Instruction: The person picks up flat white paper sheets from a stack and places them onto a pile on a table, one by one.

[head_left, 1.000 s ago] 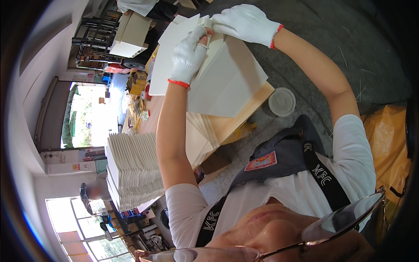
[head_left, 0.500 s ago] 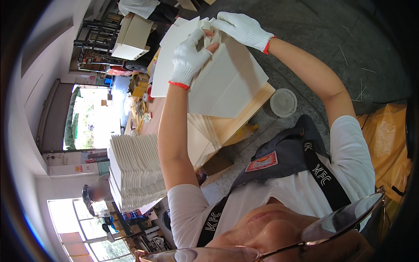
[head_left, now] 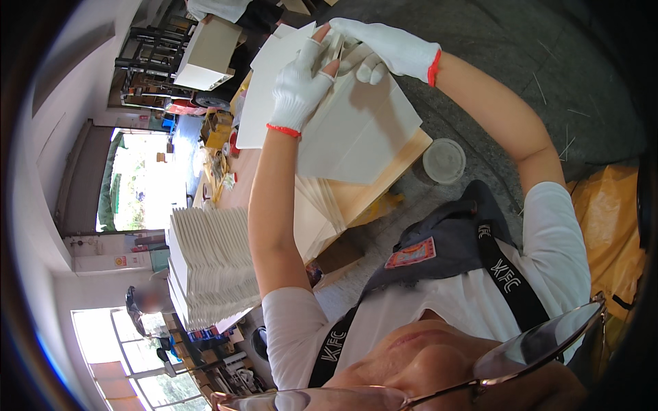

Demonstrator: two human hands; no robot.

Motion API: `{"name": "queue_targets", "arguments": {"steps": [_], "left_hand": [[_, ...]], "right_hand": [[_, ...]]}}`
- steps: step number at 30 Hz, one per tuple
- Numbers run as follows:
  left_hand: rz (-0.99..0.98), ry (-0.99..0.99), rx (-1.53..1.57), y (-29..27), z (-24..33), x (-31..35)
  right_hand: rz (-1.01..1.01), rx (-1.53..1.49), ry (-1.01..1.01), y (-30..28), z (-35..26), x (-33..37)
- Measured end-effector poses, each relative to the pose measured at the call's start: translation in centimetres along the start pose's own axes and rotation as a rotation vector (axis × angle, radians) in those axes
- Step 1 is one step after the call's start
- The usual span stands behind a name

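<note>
White flat boards [head_left: 363, 130] lie stacked and partly fanned at the near end of a wooden table, with a narrow upright edge or flap along the top one. My left hand [head_left: 298, 89], in a white knitted glove with bare thumb and finger tips, grips that edge from the left. From the far right my gloved right hand [head_left: 397, 53] reaches over the same edge, its index finger stretched along it and the other fingers curled. The strip between both hands is partly hidden by them.
Left of my left forearm rises a tall stack of folded white boards [head_left: 212, 267]. A round lidded bucket [head_left: 444, 162] stands on the floor beside the table corner. Yellow sheeting [head_left: 606, 226] hangs at the right. Other people are in the background, near a carton [head_left: 209, 51].
My right hand has shifted slightly to the right and its lower fingers now show curled. My left index finger has stretched upward toward the right fingertips. The boards stay in place.
</note>
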State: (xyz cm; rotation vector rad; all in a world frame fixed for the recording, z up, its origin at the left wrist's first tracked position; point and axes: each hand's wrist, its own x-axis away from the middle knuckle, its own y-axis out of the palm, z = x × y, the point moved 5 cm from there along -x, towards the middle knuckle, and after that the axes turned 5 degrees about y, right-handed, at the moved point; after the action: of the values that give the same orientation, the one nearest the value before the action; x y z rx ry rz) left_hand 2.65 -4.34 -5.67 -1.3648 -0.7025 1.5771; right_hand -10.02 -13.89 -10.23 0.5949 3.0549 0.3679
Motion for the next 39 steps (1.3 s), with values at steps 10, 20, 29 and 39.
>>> {"name": "queue_targets", "arguments": {"steps": [10,20,29,39], "left_hand": [[0.478,-0.047,0.643,-5.7,-4.9,4.8],[0.732,-1.012,1.344,-3.6,-6.5,17.6],[0.765,-0.975,1.307,-5.0,-7.7,20.4],[1.425,-0.806,1.367,-6.1,-3.5,36.0]], "right_hand": [[0.142,0.013,0.069,-0.6,1.7,-2.8],[0.094,0.012,0.075,2.4,0.9,1.5],[0.048,0.069,-0.085,4.9,-0.7,0.0],[-0.306,0.033,-0.479,22.2,4.9,-1.6]]}}
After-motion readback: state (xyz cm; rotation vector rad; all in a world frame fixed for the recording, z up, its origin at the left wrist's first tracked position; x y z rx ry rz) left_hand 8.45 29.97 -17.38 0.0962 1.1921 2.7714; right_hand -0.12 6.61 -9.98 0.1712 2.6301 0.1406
